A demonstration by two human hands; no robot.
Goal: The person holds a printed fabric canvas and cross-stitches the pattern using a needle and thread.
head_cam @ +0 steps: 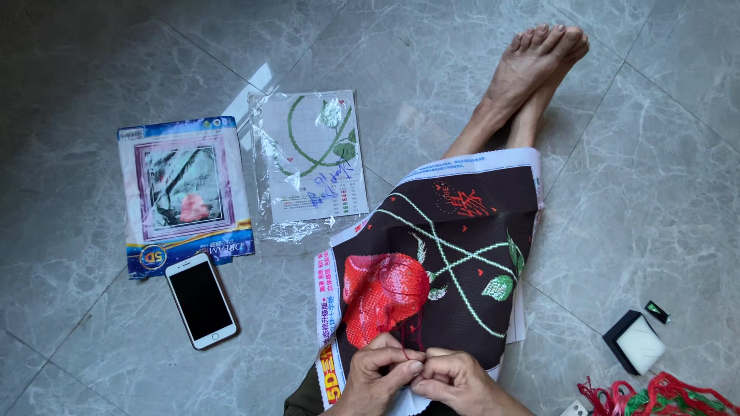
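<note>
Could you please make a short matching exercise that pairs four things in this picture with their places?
Things:
1. phone
2. black cloth
3. thread bundle
4. white box

Places:
A. draped over the lap
B. bottom right corner of the floor
C. on the floor below the blue packet
D. on the floor right of the legs, above the threads

Pairs: 1-C, 2-A, 3-B, 4-D

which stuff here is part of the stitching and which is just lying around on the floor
In use: cloth, red thread, left hand, right hand, pattern sheet, thread bundle.
Lying about: phone, kit packet, small box.
</note>
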